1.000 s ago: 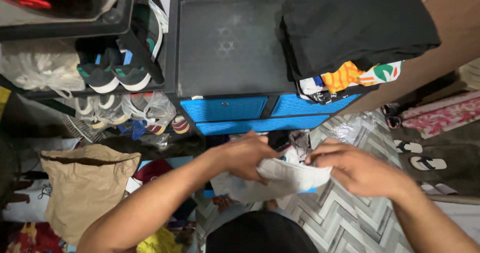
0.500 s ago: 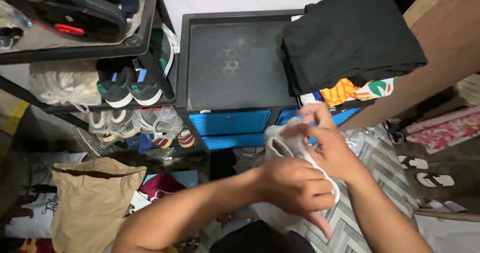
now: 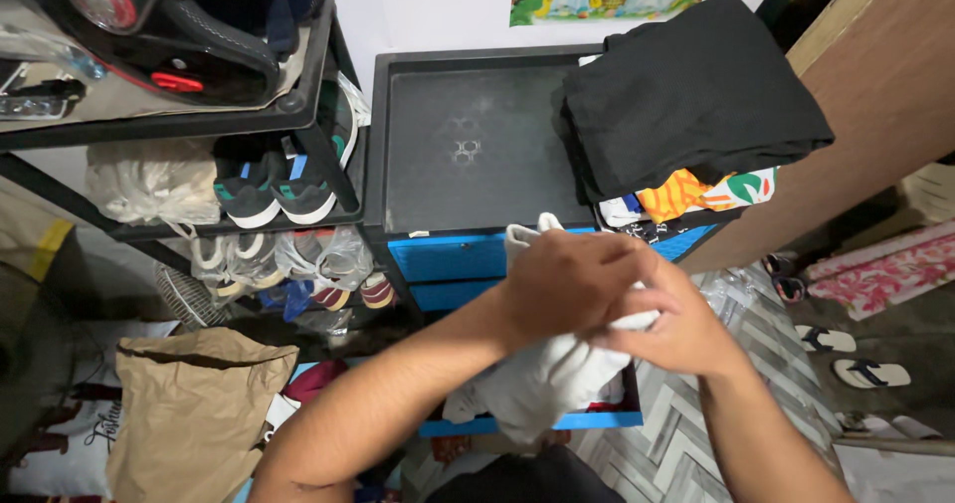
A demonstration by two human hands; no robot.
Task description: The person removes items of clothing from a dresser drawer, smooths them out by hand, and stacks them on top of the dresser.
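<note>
Both my hands grip a light grey cloth garment (image 3: pixel 542 384) in front of me. My left hand (image 3: pixel 567 284) closes over its upper part, and a corner of the cloth sticks up above that hand. My right hand (image 3: pixel 676 329) holds the cloth from the right, fingers tucked under my left hand. The rest of the garment hangs down over an open blue drawer (image 3: pixel 597 418). Just behind my hands stands a black and blue drawer cabinet (image 3: pixel 448 145) with a bare black top.
A stack of folded clothes (image 3: pixel 686 95), black on top, sits on the cabinet's right side. A black shoe rack (image 3: pixel 249 180) with sneakers and a helmet stands at left. A brown paper bag (image 3: pixel 189 403) lies below it. Sandals (image 3: pixel 846 354) rest on the patterned floor at right.
My hands rose with the cloth and came together in front of the cabinet's drawers. My left hand now covers the top of the bundled cloth, and the view tilted up.
</note>
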